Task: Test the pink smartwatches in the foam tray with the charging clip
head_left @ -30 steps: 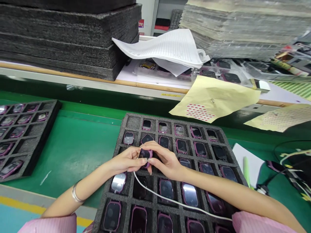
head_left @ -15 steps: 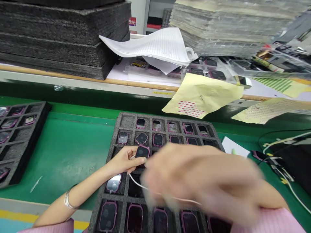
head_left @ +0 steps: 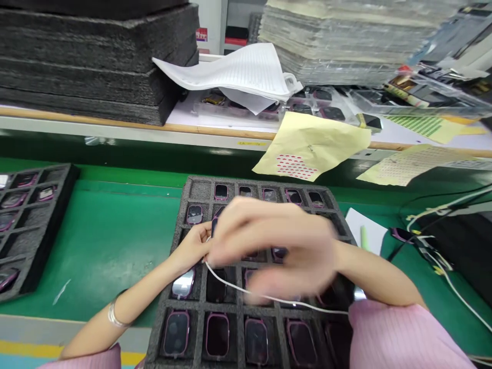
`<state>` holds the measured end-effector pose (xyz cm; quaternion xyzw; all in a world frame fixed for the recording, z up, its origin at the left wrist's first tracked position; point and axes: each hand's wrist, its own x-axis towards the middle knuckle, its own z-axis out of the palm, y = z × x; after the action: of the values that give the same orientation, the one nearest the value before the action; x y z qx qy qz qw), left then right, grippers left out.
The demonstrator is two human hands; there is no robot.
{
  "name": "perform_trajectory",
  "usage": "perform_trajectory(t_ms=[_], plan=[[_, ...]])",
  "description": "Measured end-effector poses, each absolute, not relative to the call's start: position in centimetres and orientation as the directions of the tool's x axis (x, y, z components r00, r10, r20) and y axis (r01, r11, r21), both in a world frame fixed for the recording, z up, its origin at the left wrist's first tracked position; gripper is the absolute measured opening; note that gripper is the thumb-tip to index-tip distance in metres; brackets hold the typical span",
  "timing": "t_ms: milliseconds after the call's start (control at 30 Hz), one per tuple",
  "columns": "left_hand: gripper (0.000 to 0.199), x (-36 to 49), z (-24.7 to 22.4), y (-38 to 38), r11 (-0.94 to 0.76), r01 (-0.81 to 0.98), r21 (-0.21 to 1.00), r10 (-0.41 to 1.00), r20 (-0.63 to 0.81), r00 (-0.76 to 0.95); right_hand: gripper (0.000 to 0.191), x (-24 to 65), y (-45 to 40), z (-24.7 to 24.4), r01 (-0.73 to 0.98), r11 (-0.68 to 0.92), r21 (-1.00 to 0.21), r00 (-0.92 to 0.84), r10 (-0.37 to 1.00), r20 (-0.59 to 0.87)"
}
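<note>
My left hand (head_left: 194, 245) is closed around a purple-framed smartwatch body (head_left: 214, 225), held over the dark foam tray (head_left: 202, 188). Only a sliver of that watch shows past my other hand. A white cable (head_left: 238, 288) runs from beside my left fingers across the tray to the right. Smeared by motion, my right hand (head_left: 277, 241) passes in front of the held watch, so its fingers cannot be read. Several more watch bodies (head_left: 177, 333) lie screen-up in the tray's compartments.
Another foam tray (head_left: 36, 225) with watches is at the left on the green bench (head_left: 111, 236). Stacked black foam (head_left: 77, 66), loose papers (head_left: 246, 69) and a yellow sheet (head_left: 307, 143) occupy the shelf. At right are a white paper (head_left: 355, 225) and tangled cables (head_left: 442, 266).
My right hand has swung left and up, now covering most of the held watch. The left hand keeps its hold, and more of the white cable shows across the tray.
</note>
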<state>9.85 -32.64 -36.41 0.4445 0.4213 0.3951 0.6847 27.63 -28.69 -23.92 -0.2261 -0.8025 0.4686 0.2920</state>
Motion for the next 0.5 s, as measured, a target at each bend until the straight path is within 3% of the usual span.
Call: perform_trajectory(t_ms=[33, 100, 133, 200, 367, 500], plan=[[0.04, 9.9, -36.4, -32.6, 0.281, -0.171, 0.944, 0.923, -0.218, 0.316, 0.045, 27.1, -27.7, -24.6, 0.097, 0.536, -0.839, -0.79, 0.554, 0.263], [0.043, 9.9, -36.5, -32.5, 0.261, -0.18, 0.948, 0.933, -0.201, 0.297, 0.053, 26.6, -26.6, -26.7, 0.207, 0.805, -0.556, -0.877, 0.404, 0.259], [0.046, 10.0, -36.6, -32.5, 0.254, -0.184, 0.949, 0.934, -0.191, 0.303, 0.052, 26.7, -26.4, -28.0, 0.283, 0.868, -0.408, -0.892, 0.394, 0.221], [0.05, 9.9, -36.7, -32.7, 0.242, -0.177, 0.954, 0.923, -0.17, 0.346, 0.043, 27.3, -26.6, -30.1, 0.376, 0.892, -0.25, -0.886, 0.425, 0.185], [0.046, 10.2, -36.6, -33.5, 0.224, -0.088, 0.971, 0.862, -0.155, 0.482, 0.038, 29.4, -28.4, -31.7, 0.397, 0.884, -0.247, -0.858, 0.453, 0.24], [0.037, 11.0, -35.8, -33.8, 0.247, -0.11, 0.963, 0.856, -0.164, 0.491, 0.039, 30.2, -28.9, -31.6, 0.386, 0.879, -0.279, -0.837, 0.461, 0.294]])
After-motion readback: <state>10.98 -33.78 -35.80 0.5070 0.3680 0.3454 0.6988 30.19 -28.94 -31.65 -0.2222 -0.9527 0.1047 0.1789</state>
